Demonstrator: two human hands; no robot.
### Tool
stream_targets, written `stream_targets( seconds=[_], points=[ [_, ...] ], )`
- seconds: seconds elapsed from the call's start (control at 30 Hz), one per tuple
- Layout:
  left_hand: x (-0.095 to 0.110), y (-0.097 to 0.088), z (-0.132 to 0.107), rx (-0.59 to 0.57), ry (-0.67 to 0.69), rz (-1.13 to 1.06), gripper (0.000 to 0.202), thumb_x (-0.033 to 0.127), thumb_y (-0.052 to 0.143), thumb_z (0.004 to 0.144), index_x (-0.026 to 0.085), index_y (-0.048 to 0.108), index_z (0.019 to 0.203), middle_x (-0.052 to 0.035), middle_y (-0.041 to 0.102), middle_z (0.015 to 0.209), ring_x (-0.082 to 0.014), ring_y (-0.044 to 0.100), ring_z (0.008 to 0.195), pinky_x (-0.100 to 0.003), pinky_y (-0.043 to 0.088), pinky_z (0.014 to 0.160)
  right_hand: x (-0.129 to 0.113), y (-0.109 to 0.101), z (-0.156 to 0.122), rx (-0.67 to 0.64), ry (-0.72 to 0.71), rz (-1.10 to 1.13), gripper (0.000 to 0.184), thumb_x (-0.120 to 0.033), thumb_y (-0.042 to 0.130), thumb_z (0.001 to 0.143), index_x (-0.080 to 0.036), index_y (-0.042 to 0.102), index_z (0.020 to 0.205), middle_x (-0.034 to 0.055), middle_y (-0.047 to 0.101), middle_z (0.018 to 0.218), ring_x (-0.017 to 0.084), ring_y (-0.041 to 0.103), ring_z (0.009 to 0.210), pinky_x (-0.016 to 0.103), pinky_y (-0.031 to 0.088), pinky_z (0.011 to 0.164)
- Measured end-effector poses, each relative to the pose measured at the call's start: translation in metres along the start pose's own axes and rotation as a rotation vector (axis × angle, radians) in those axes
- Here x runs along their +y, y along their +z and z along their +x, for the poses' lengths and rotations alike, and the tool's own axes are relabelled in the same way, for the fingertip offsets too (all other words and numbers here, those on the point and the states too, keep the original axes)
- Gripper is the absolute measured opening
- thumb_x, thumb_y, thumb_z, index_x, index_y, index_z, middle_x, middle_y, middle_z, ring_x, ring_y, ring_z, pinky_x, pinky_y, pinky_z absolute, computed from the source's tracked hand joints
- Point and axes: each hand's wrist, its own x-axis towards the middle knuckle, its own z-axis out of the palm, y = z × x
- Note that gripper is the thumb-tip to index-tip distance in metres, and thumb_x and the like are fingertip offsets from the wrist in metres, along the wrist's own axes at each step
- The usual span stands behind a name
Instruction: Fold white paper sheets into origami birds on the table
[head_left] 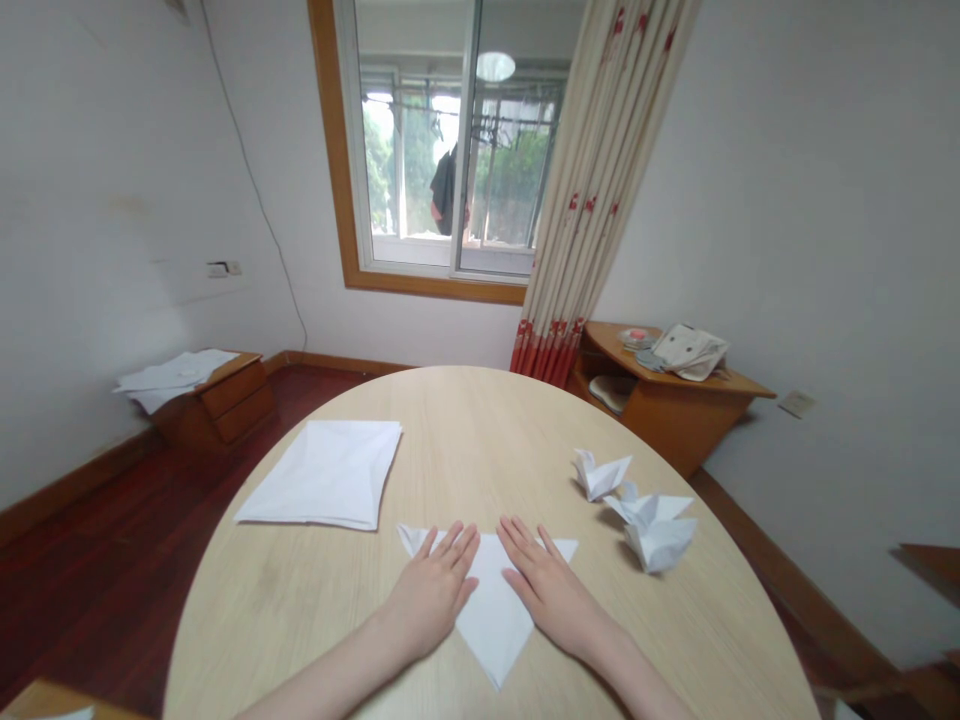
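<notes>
A sheet of white paper folded into a triangle (496, 625) lies on the round wooden table, its point toward me and its long folded edge away. Flat on its left part rests my left hand (439, 590), fingers extended along the far edge. My right hand (551, 590) presses the right part the same way, fingers slightly apart. Between the two hands the middle of the paper shows; some of each side is hidden under the palms. The left corner (407, 538) looks slightly crumpled or turned up.
A stack of white paper squares (322, 472) lies at the table's left. Several folded paper birds (651, 528) stand at the right. Beyond the round table (465, 400) are a small drawer cabinet (232, 400), a corner cabinet (675, 425), a curtain (600, 190) and a window.
</notes>
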Motion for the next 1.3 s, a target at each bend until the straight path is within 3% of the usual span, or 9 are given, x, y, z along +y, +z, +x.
stream_targets(
  seconds=[0.2,0.4,0.57,0.7,0.8,1.0,1.3],
  points=[
    [0.003,-0.008,0.0,-0.014,-0.009,-0.003,0.047,0.027,0.038,0.098,0.017,0.033,0.144,-0.0099,0.032,0.15,-0.0266,0.029,0.139,-0.054,0.029,0.111,-0.001,-0.001,-0.002,-0.047,0.044,-0.026,0.052,-0.041,0.025,0.1,-0.026,0.018,0.149,0.0018,0.016,0.155,0.02,0.008,0.144,0.052,0.006,0.117],
    [-0.011,-0.016,0.003,-0.011,0.002,-0.051,0.048,0.029,0.046,0.095,0.011,0.042,0.139,-0.0148,0.037,0.147,-0.0257,0.035,0.137,-0.044,0.03,0.112,0.0,-0.002,0.0,-0.043,0.036,-0.05,0.052,-0.042,0.023,0.1,-0.024,0.019,0.149,0.0018,0.017,0.155,0.019,0.01,0.144,0.05,0.008,0.117],
    [-0.029,-0.039,0.003,0.135,0.026,-0.164,0.036,0.021,0.044,0.09,0.018,0.06,0.122,-0.0073,0.063,0.124,-0.0234,0.057,0.113,-0.039,0.041,0.1,0.015,-0.003,0.002,-0.001,0.036,-0.091,0.051,-0.039,0.023,0.1,-0.024,0.022,0.149,0.0035,0.019,0.155,0.019,0.013,0.144,0.049,0.012,0.117],
    [-0.046,-0.05,0.003,0.191,-0.039,-0.288,0.045,0.007,0.045,0.073,0.018,0.067,0.11,-0.0052,0.067,0.112,-0.0222,0.057,0.106,-0.036,0.041,0.098,0.029,-0.004,0.001,0.037,0.048,-0.09,0.051,-0.04,0.023,0.1,-0.025,0.022,0.148,0.0038,0.021,0.154,0.02,0.015,0.143,0.051,0.012,0.116],
    [-0.058,-0.046,0.005,0.237,-0.077,-0.379,0.048,0.005,0.048,0.068,0.016,0.067,0.11,-0.0075,0.066,0.112,-0.0227,0.057,0.107,-0.034,0.04,0.099,0.032,-0.006,0.0,0.028,0.056,-0.077,0.051,-0.041,0.022,0.1,-0.025,0.022,0.148,0.0027,0.021,0.154,0.02,0.015,0.143,0.051,0.011,0.116],
    [-0.071,-0.03,0.011,0.236,-0.14,-0.539,0.037,0.011,0.054,0.075,0.014,0.068,0.109,-0.0081,0.068,0.103,-0.0206,0.062,0.097,-0.03,0.046,0.09,0.032,-0.006,0.001,0.012,0.065,-0.069,0.052,-0.042,0.021,0.1,-0.024,0.022,0.148,0.0022,0.021,0.154,0.019,0.014,0.143,0.051,0.007,0.117],
    [-0.076,-0.031,0.013,0.209,-0.245,-0.642,0.028,0.02,0.055,0.078,0.018,0.073,0.1,-0.0052,0.073,0.103,-0.0225,0.066,0.098,-0.031,0.047,0.09,0.035,-0.005,0.001,0.016,0.071,-0.046,0.052,-0.043,0.023,0.099,-0.025,0.025,0.148,0.0021,0.022,0.154,0.019,0.014,0.143,0.05,0.007,0.117]
  ],
)
